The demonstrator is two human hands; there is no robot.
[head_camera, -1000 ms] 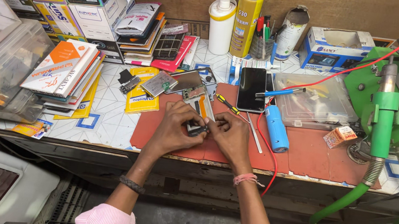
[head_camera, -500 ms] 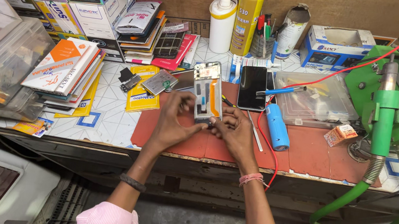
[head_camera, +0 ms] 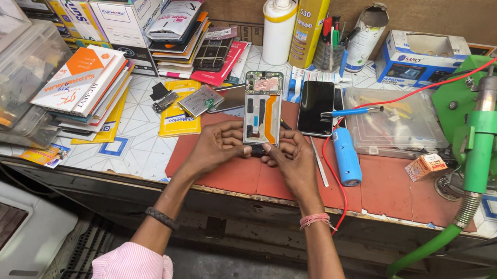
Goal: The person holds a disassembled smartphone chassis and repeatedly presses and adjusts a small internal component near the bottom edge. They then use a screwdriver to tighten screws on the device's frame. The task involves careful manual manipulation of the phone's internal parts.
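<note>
I hold an opened phone (head_camera: 263,107) upright over the red rubber mat (head_camera: 383,186), its back cover off so the flat grey frame, a green board at the top and an orange ribbon strip down one side show. My left hand (head_camera: 214,148) grips its lower left edge, fingers curled and pressed against the frame; my right hand (head_camera: 292,159) clasps the lower right edge the same way, thumb against the side. Just right of the phone lies a glossy black screen panel (head_camera: 316,107), and a smooth blue cylinder (head_camera: 346,156) rests on the mat. A thin blue-handled tool (head_camera: 350,112) lies across a clear plastic box (head_camera: 396,122). A yellow spray can (head_camera: 311,21) and a white bottle (head_camera: 277,27) stand at the wooden back wall. Glossy cardboard packets (head_camera: 79,85) are stacked at my left.
</note>
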